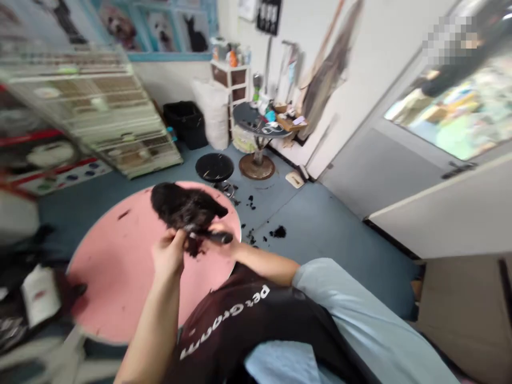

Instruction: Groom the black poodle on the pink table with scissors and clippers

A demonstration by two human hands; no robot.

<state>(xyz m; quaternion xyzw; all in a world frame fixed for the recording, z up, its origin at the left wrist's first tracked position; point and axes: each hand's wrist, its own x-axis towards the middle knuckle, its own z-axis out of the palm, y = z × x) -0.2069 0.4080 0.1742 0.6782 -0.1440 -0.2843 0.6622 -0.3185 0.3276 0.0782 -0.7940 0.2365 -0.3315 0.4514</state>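
Pink tabletop (124, 266) bears a black animal (172, 202), features blurred.

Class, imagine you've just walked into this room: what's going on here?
A person in a dark "Pet Groom" apron is working over a black furry animal on a round pink table. The right hand holds a dark tool close to it; the left hand touches it, though blur hides the exact grip. Dark clumps lie on the floor beside the table.
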